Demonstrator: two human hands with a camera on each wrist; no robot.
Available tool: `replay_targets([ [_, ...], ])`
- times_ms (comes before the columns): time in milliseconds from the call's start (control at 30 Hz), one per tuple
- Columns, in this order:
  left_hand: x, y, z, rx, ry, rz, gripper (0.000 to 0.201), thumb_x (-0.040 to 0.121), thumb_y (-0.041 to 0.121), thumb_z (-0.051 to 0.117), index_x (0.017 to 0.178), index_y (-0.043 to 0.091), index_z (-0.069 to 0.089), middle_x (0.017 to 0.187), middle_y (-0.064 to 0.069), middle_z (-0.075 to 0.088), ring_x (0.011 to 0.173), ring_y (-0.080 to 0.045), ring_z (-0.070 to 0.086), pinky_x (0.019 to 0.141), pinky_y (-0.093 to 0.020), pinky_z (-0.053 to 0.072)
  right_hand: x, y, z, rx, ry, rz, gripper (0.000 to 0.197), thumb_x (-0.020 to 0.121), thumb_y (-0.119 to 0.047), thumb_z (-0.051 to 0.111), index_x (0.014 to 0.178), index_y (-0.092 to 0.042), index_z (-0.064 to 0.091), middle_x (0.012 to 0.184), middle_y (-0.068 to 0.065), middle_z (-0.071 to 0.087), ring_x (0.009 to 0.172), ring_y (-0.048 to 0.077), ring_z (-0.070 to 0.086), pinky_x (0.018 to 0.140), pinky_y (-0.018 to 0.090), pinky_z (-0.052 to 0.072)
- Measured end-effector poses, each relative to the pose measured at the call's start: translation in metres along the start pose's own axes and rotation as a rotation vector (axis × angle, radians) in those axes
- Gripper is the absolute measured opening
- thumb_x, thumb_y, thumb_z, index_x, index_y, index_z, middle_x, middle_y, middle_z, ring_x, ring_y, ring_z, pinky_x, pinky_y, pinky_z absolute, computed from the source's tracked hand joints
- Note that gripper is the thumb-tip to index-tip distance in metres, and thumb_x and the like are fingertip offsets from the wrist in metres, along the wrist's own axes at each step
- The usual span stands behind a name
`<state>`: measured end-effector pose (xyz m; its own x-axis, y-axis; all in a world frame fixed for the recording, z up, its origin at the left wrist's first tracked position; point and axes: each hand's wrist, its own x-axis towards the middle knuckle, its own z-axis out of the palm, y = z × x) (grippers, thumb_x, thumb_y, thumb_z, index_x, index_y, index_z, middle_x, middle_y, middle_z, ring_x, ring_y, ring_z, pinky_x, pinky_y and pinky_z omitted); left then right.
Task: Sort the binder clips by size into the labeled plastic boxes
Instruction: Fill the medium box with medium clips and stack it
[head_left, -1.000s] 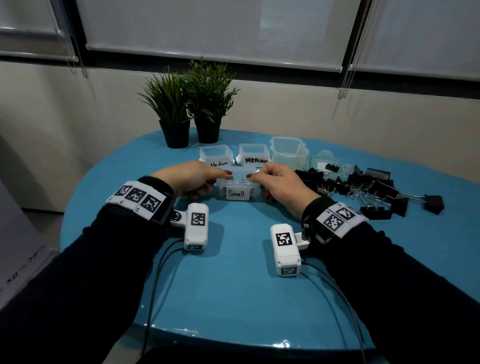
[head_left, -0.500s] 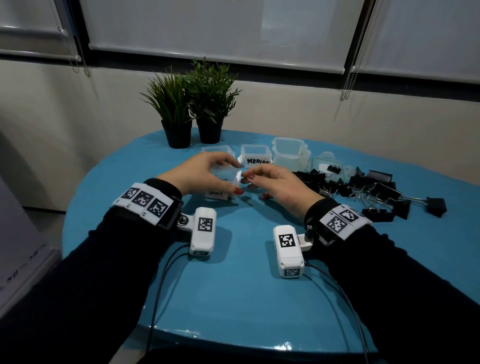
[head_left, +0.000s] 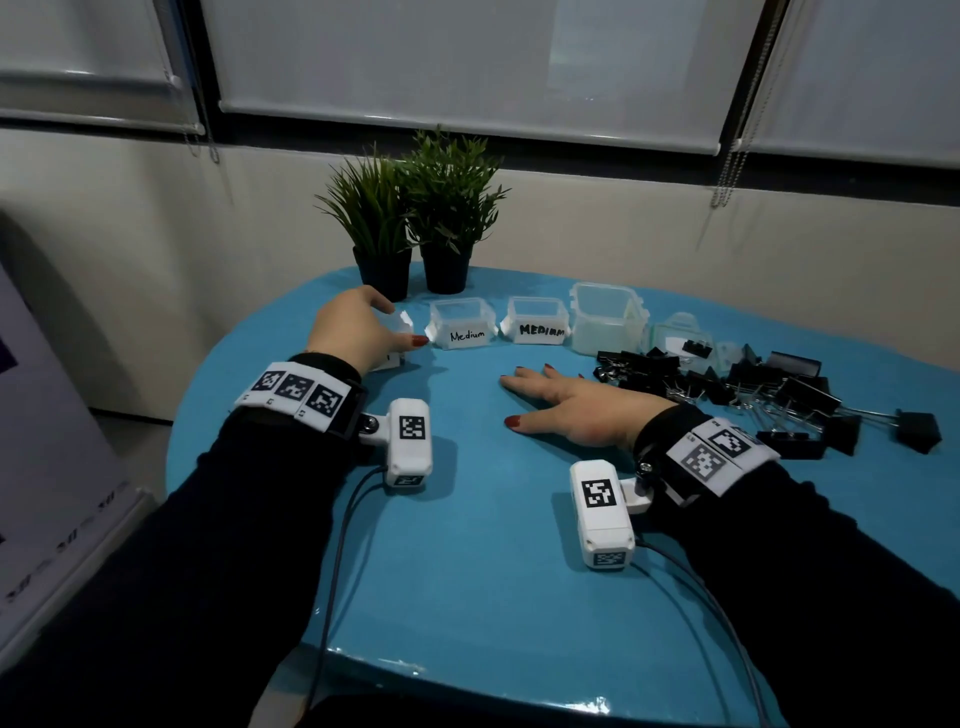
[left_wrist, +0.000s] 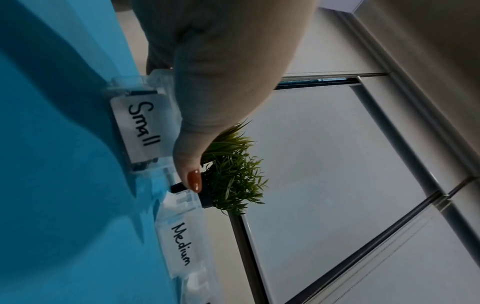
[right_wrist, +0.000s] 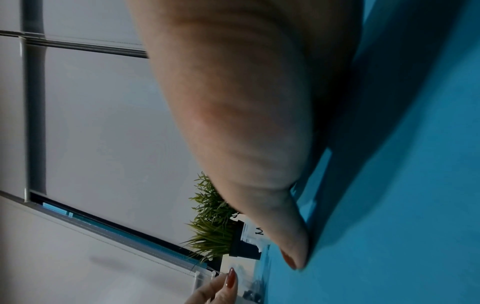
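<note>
My left hand (head_left: 395, 332) grips the clear box labelled Small (head_left: 399, 326) from above, at the left end of the row of boxes at the back of the table. In the left wrist view the Small box (left_wrist: 142, 127) sits on the table beside a Medium box (left_wrist: 182, 244), and my thumb (left_wrist: 192, 174) lies along its rim. Dark clips show inside it. My right hand (head_left: 524, 397) lies flat and open on the table, holding nothing. To its right is a pile of black binder clips (head_left: 753, 384) of mixed sizes.
Two boxes labelled Medium (head_left: 462, 325) (head_left: 537, 322), a taller unlabelled box (head_left: 605, 317) and a small clear box (head_left: 680, 338) stand in the row. Two potted plants (head_left: 415, 223) stand behind. The blue round table (head_left: 467, 545) ends close to me.
The Small box has moved from the front centre to the left end of the row in my left hand. My right hand let go of it and lies flat on the table.
</note>
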<state>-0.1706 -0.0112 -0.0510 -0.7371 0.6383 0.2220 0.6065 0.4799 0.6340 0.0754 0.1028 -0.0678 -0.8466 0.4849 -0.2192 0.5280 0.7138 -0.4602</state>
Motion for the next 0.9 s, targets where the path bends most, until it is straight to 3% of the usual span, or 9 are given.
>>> replay_targets([
  [133, 0.008, -0.004, 0.007, -0.058, 0.047, -0.028, 0.052, 0.076, 0.048, 0.083, 0.109, 0.016, 0.059, 0.125, -0.01, 0.059, 0.116, -0.027, 0.054, 0.083, -0.032, 0.042, 0.001, 0.001, 0.0, 0.022, -0.001, 0.0, 0.067, 0.096, -0.051, 0.057, 0.155, -0.045, 0.024, 0.165, -0.019, 0.009, 0.153, 0.009, -0.007, 0.124, 0.04, -0.009],
  [233, 0.014, -0.006, 0.013, -0.062, -0.009, -0.044, 0.045, 0.083, 0.052, 0.075, 0.107, 0.02, 0.056, 0.135, -0.015, 0.047, 0.127, -0.033, 0.045, 0.103, -0.045, 0.044, 0.002, 0.001, 0.001, 0.007, 0.004, 0.003, 0.068, 0.095, -0.052, 0.057, 0.155, -0.045, 0.024, 0.165, -0.019, 0.009, 0.153, 0.009, -0.006, 0.124, 0.04, -0.008],
  [400, 0.021, -0.008, 0.017, 0.025, -0.076, -0.03, 0.042, 0.093, 0.05, 0.064, 0.124, 0.022, 0.058, 0.15, -0.015, 0.042, 0.149, -0.045, 0.014, 0.12, -0.062, 0.014, 0.0, -0.002, 0.0, 0.002, -0.006, -0.002, 0.068, 0.096, -0.053, 0.056, 0.155, -0.044, 0.023, 0.165, -0.018, 0.008, 0.154, 0.01, -0.007, 0.124, 0.04, -0.008],
  [567, 0.011, 0.002, 0.011, 0.057, -0.021, 0.049, 0.022, 0.089, 0.045, 0.071, 0.103, 0.03, 0.062, 0.162, -0.004, 0.028, 0.153, -0.041, -0.006, 0.114, -0.071, -0.006, -0.001, -0.003, -0.001, -0.011, -0.012, -0.001, 0.068, 0.097, -0.052, 0.055, 0.156, -0.043, 0.022, 0.166, -0.018, 0.008, 0.154, 0.01, -0.006, 0.124, 0.04, -0.007],
  [633, 0.008, 0.013, 0.013, 0.023, 0.064, 0.176, 0.019, 0.086, 0.039, 0.075, 0.098, 0.029, 0.064, 0.161, -0.006, 0.03, 0.154, -0.037, -0.001, 0.117, -0.065, -0.003, 0.0, -0.002, 0.0, 0.022, 0.007, -0.007, 0.068, 0.095, -0.05, 0.059, 0.155, -0.041, 0.027, 0.165, -0.017, 0.012, 0.153, 0.01, -0.002, 0.125, 0.039, -0.004],
  [700, 0.001, 0.027, 0.019, -0.094, 0.105, 0.289, 0.016, 0.086, 0.033, 0.077, 0.093, 0.027, 0.064, 0.149, -0.009, 0.044, 0.147, -0.03, 0.027, 0.121, -0.045, 0.022, 0.001, -0.001, 0.002, 0.183, 0.068, -0.008, 0.064, 0.092, -0.041, 0.068, 0.15, -0.035, 0.041, 0.162, -0.015, 0.026, 0.152, 0.009, 0.015, 0.124, 0.032, 0.008],
  [733, -0.005, 0.036, 0.024, -0.151, 0.102, 0.322, 0.014, 0.086, 0.03, 0.077, 0.092, 0.024, 0.065, 0.138, -0.006, 0.051, 0.136, -0.023, 0.042, 0.109, -0.031, 0.034, 0.003, 0.001, 0.003, 0.291, 0.119, -0.005, 0.059, 0.09, -0.035, 0.073, 0.145, -0.031, 0.051, 0.158, -0.012, 0.037, 0.147, 0.01, 0.03, 0.122, 0.029, 0.017],
  [800, -0.017, 0.051, 0.032, -0.22, 0.044, 0.323, 0.013, 0.088, 0.026, 0.075, 0.095, 0.018, 0.068, 0.122, -0.001, 0.059, 0.113, -0.013, 0.054, 0.081, -0.014, 0.036, 0.005, 0.004, 0.004, 0.432, 0.24, -0.006, 0.043, 0.085, -0.026, 0.078, 0.127, -0.023, 0.068, 0.136, -0.005, 0.062, 0.125, 0.012, 0.057, 0.115, 0.033, 0.039],
  [900, -0.026, 0.064, 0.047, -0.316, -0.09, 0.289, 0.01, 0.087, 0.023, 0.076, 0.092, 0.019, 0.069, 0.107, -0.004, 0.07, 0.1, -0.018, 0.063, 0.08, -0.026, 0.048, 0.004, 0.006, -0.001, 0.543, 0.395, -0.015, 0.019, 0.085, -0.012, 0.078, 0.103, -0.014, 0.076, 0.102, 0.003, 0.076, 0.098, 0.017, 0.071, 0.099, 0.039, 0.054],
])
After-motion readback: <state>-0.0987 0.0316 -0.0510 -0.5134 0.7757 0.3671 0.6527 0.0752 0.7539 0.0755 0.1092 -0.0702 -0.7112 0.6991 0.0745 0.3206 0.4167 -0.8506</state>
